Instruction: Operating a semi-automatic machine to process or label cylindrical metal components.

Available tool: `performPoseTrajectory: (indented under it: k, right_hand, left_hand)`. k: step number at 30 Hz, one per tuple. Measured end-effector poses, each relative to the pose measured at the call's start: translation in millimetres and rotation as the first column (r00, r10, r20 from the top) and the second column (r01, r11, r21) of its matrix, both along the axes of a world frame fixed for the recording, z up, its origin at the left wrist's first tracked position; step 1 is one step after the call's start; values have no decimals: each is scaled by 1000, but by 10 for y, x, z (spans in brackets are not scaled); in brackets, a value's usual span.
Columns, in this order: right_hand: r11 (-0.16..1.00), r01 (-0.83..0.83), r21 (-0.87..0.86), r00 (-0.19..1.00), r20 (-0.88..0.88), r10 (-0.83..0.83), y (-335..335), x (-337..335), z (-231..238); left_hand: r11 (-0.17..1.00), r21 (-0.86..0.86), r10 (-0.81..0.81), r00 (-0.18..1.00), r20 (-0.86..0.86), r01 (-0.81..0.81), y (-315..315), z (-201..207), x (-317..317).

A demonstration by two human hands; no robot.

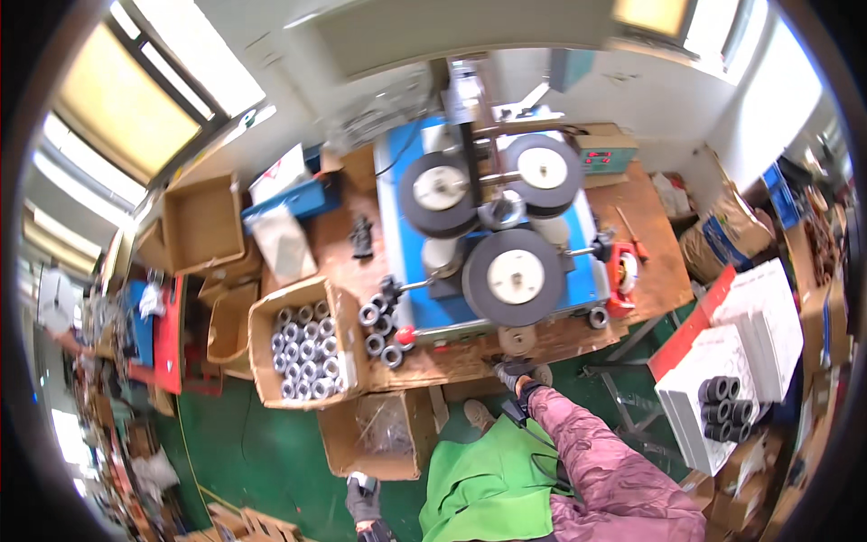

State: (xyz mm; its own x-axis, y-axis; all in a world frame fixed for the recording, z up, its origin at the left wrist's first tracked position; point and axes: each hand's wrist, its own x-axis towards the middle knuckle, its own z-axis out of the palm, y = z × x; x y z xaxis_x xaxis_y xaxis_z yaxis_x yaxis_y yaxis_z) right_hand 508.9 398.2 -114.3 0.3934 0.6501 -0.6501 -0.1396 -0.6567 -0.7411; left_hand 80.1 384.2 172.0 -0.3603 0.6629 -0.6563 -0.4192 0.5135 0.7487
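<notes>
My left hand (363, 502), in a grey glove, is low beside the near cardboard box. Its fingers are closed round a small whitish piece (362, 481) whose kind I cannot make out. My right hand (513, 370), in a dark glove, is at the bench's front edge, just below a pale round disc (517, 340). Its fingers look stretched out, with nothing visible in them. Behind it on the bench stands a blue machine (411, 271) with three dark wheels, the nearest wheel (512, 277) closest to me. A metal ring (502, 213) sits between the wheels.
A cardboard box (262, 361) full of metal rings stands at the bench's left; several loose rings (375, 343) lie beside it. Below is a box (339, 443) with clear plastic. Dark rings (725, 411) sit on a white stack at right. A control box (607, 155) stands behind.
</notes>
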Motion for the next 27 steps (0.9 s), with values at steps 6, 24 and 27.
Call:
performPoseTrajectory:
  k: [6,24,27]
  right_hand:
    - [976,75,-206,867,497,38,-600,974,-98]
    - [785,504,-360,769,601,-218,-1191,3449,1754]
    - [766,578,-280,719,619,-316,-1320,3610,1340]
  left_hand:
    - [977,-93,-184,980,82,191,206,-620,283]
    - [776,33,-626,762,165,630,307,40,2741]
    - [765,-29,-636,763,117,643,239,-83,2823]
